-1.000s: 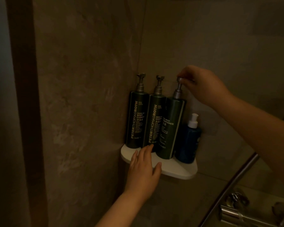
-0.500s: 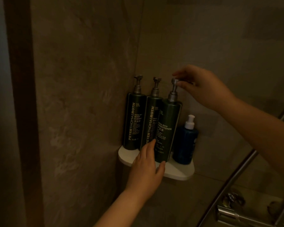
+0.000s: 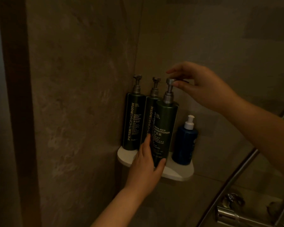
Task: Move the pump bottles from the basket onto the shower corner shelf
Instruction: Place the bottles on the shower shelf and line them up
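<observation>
Left hand: wrapped round the lower body of the conditioner bottle, with the thumb across its front near the base and the fingers lying up its left side.
Right hand: above the left hand, at the bottle's pump head. The thumb tip is against the side of the head and the forefinger arches just over its top. I cannot tell whether the pinch is closed.
Conditioner bottle: dark green with a grey pump and the label "MEGA-RICH CONDITIONER" facing out. It is held between the two hands, a little tilted. Its base is at the front of the corner shelf but hidden by the left hand, so I cannot tell whether it rests there.
Corner shelf: white, fixed in the wall corner, just under the left hand's thumb.
Body cleanser bottle: just left of the left hand's fingertips, standing on the shelf against the left wall.
Middle bottle: the same green, directly behind the held bottle and partly covered by it. Whether the left fingertips touch it is unclear.
Blue bottle: shorter, with a white pump, standing on the shelf below the right hand and right of the left thumb, apart from both hands.
Shower rail: a metal bar slanting below the right forearm.
Valve fitting: chrome, low down, well apart from both hands.
Walls: mottled grey-brown stone in dim light.
</observation>
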{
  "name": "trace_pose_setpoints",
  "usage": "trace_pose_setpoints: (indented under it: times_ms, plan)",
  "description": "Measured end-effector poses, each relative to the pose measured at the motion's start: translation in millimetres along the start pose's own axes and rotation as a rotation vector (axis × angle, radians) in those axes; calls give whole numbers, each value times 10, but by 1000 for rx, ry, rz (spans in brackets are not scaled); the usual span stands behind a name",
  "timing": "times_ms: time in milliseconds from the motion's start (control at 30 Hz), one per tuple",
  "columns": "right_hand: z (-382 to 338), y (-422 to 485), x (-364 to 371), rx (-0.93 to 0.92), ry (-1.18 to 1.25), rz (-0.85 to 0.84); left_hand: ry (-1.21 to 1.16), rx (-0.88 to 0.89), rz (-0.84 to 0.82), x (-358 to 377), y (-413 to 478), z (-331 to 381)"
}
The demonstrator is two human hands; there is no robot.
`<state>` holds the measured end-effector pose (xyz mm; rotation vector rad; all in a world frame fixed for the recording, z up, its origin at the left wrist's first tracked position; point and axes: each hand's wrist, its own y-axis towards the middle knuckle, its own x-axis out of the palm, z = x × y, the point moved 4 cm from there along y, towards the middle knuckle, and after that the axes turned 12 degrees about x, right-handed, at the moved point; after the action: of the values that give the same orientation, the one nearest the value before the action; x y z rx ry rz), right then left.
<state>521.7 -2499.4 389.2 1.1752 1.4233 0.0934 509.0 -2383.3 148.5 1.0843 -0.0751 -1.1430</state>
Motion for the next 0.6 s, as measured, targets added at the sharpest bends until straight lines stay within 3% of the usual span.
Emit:
trace_pose_setpoints:
  times_ms: [600]
  plan:
    - [131, 124, 34, 31, 48, -136, -173, -93, -15, 19, 38, -65]
